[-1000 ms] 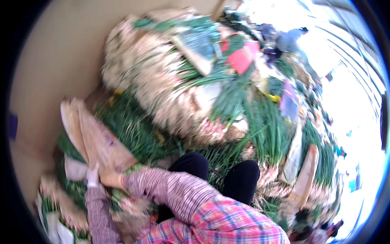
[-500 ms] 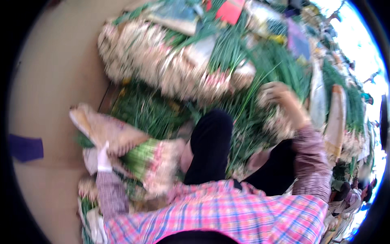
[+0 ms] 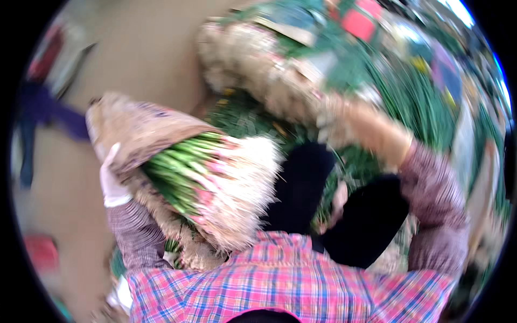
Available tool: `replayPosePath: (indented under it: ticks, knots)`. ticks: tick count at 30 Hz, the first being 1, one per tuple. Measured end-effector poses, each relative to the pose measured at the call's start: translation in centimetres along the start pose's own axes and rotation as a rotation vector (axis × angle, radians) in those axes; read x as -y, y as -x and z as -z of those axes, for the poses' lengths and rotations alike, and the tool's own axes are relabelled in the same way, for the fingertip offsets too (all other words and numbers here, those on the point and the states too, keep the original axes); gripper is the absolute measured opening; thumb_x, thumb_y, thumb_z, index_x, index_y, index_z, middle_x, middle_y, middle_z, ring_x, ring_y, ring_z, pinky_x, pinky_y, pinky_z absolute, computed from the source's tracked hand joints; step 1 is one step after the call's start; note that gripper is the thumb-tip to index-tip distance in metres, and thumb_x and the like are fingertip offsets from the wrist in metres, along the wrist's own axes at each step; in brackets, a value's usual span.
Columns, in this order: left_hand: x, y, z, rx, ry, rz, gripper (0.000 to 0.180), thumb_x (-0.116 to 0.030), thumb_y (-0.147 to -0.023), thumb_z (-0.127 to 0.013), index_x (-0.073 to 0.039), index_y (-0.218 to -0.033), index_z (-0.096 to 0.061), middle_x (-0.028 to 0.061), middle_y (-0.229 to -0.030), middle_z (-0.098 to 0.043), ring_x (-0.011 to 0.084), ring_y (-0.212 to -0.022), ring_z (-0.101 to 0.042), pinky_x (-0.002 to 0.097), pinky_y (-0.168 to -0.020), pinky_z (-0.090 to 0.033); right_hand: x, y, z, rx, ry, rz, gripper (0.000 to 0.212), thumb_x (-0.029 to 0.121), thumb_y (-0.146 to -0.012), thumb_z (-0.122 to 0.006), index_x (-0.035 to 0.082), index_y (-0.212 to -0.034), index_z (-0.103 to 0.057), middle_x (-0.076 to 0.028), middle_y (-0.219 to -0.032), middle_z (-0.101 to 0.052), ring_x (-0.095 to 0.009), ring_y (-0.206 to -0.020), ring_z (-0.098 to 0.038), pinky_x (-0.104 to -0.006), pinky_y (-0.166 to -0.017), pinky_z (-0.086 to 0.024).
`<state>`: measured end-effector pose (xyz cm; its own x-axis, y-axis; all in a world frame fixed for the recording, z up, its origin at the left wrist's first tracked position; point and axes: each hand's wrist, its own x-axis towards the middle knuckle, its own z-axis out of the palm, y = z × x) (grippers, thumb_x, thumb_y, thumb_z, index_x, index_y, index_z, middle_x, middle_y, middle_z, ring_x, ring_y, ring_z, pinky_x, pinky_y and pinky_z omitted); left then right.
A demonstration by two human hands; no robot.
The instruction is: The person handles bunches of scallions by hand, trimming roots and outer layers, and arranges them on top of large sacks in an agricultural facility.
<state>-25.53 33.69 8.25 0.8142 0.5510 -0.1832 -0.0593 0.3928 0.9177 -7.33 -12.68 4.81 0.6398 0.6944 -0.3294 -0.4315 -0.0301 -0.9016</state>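
Observation:
My left hand [image 3: 112,180], in a white glove, grips a thick bundle of spring onions [image 3: 199,180] at its wrapped side. Brown wrapping [image 3: 148,126] covers the leafy end, while green stalks, pinkish bulbs and pale bushy roots stick out toward my knees. My right hand [image 3: 355,121] reaches forward beside the root ends of a large pile of spring onions [image 3: 253,70]. Motion smears its fingers, so whether it holds anything cannot be made out.
My bent knees [image 3: 299,188] are in the middle, with loose green leaves [image 3: 237,116] on the ground ahead. More long-leaved bundles [image 3: 414,102] lie at the right. A red packet [image 3: 362,20] rests on the pile. Blurred purple cloth [image 3: 54,110] shows far left, beside bare floor [image 3: 140,59].
The wrapped bundle has come up higher and larger in view, held by my left hand. My right hand has swung left relative to my knees, toward the pile's roots. The whole view has shifted.

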Motion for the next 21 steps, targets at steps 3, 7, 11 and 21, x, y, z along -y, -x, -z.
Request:
replayPosePath:
  ticks: [3, 7, 11, 21]
  knots:
    - [0.7, 2.4, -5.7, -0.153, -0.152, -0.238, 0.032, -0.017, -0.081, -0.057, -0.001, -0.108, -0.057, 0.0101, -0.101, -0.062, 0.0202, -0.091, -0.06, 0.0309, -0.083, -0.047, -4.5, -4.0, -6.0, 0.198, -0.079, -0.347, 0.062, 0.052, -0.088, -0.042, 0.013, -0.135, -0.034, -0.01, -0.128, -0.046, -0.026, -0.106, -0.05, -0.0471, -0.087, -0.042]
    - [1.5, 6.0, -7.3, -0.044, 0.049, -0.324, 0.039, -0.009, -0.075, -0.063, 0.001, -0.112, -0.054, 0.0102, -0.1, -0.063, 0.0193, -0.091, -0.06, 0.0296, -0.083, -0.047, -11.4, -8.6, -9.5, 0.645, -0.65, -0.289, 0.042, 0.033, -0.096, -0.032, 0.007, -0.127, -0.043, -0.008, -0.129, -0.046, -0.021, -0.117, -0.044, -0.0346, -0.1, -0.035]
    - [1.4, 9.4, -9.3, -0.066, 0.134, -0.516, 0.039, -0.005, -0.075, -0.061, 0.004, -0.112, -0.053, 0.0119, -0.101, -0.062, 0.0205, -0.09, -0.061, 0.0316, -0.083, -0.048, -12.2, -9.0, -8.1, 0.728, -1.165, -0.731, 0.038, 0.032, -0.095, -0.033, 0.007, -0.122, -0.042, -0.011, -0.116, -0.051, -0.022, -0.108, -0.049, -0.0366, -0.093, -0.042]
    - [-0.4, 22.3, -6.7, -0.616, -0.099, -0.644, 0.026, -0.008, -0.071, -0.065, 0.008, -0.092, -0.061, 0.0135, -0.087, -0.064, 0.0202, -0.078, -0.062, 0.031, -0.074, -0.049, -19.3, -14.7, -15.0, 0.605, -1.182, -2.119, 0.043, 0.035, -0.095, -0.035, 0.007, -0.128, -0.037, -0.014, -0.122, -0.047, -0.025, -0.107, -0.05, -0.0392, -0.093, -0.042]
